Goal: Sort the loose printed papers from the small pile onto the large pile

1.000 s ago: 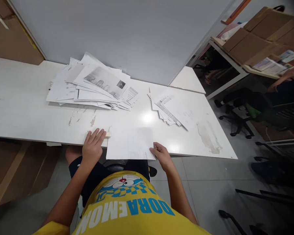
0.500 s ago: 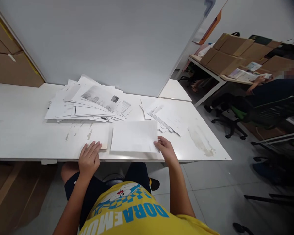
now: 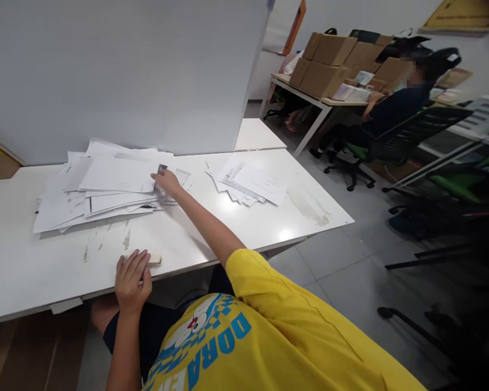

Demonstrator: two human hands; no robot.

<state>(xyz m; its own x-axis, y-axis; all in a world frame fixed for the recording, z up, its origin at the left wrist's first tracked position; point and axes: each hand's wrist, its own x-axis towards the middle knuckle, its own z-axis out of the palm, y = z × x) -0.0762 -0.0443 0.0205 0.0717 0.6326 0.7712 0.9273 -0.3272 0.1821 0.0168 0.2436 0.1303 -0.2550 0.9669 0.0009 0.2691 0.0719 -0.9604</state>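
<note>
A white sheet of paper (image 3: 116, 175) lies over the stack of papers (image 3: 61, 203) at the back left of the table. My right hand (image 3: 165, 182) reaches across and pinches that sheet at its right edge. Near the table's front edge my left hand (image 3: 133, 276) is laid over a small pale wooden block (image 3: 155, 260), fingers on the far side and thumb on the near side. Only the block's right end shows; the rest is under the fingers. A smaller, fanned pile of papers (image 3: 261, 184) lies to the right.
A white upright panel (image 3: 122, 70) stands behind the white table (image 3: 204, 228). Stain marks (image 3: 307, 203) show near its right end. Across the aisle, cardboard boxes (image 3: 320, 76) stand on another desk, where a person (image 3: 399, 111) sits on an office chair (image 3: 415, 136).
My right hand has carried the sheet from the table's front edge left and back onto the stack. The view has turned right. My left hand stays at the wooden block.
</note>
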